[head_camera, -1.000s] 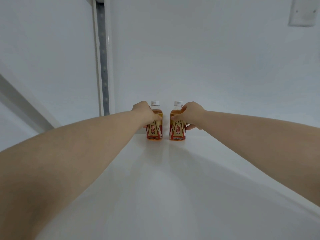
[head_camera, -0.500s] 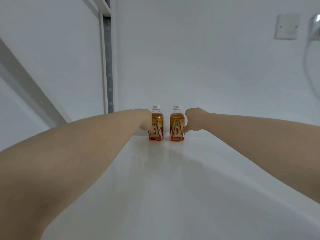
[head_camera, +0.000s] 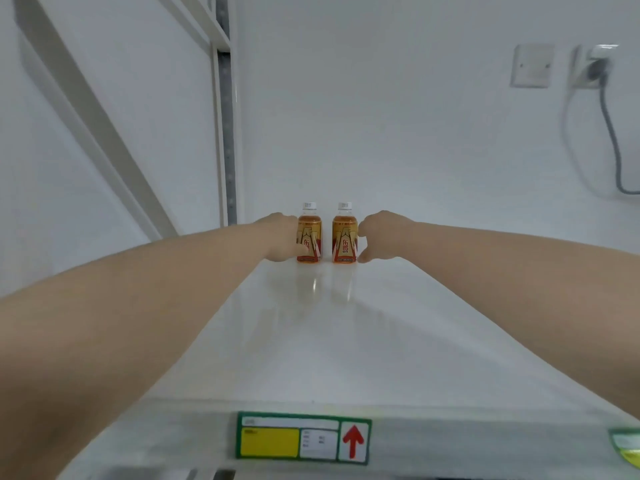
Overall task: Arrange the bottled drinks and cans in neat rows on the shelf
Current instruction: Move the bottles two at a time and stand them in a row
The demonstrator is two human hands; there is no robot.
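Note:
Two small bottles of amber drink with white caps and red-and-gold labels stand upright side by side at the back of the white shelf (head_camera: 311, 341). My left hand (head_camera: 278, 242) rests against the left bottle (head_camera: 310, 233), with a fingertip across the lower label. On the other side, my right hand (head_camera: 382, 237) sits against the right bottle (head_camera: 344, 237), thumb and a curled finger touching its right edge. A narrow gap separates the two bottles. Both forearms stretch out over the shelf.
The shelf's front rail carries a green-framed price tag (head_camera: 303, 438) with a yellow panel and a red arrow. A slotted grey upright (head_camera: 227, 133) stands at the back left. On the wall to the right are a switch plate (head_camera: 531, 65) and a plugged-in cable (head_camera: 613, 133).
My head has pulled back and tilted, so the front rail and price tag come into view. Both hands slid from the bottles' fronts to their outer sides. The bottles stay put.

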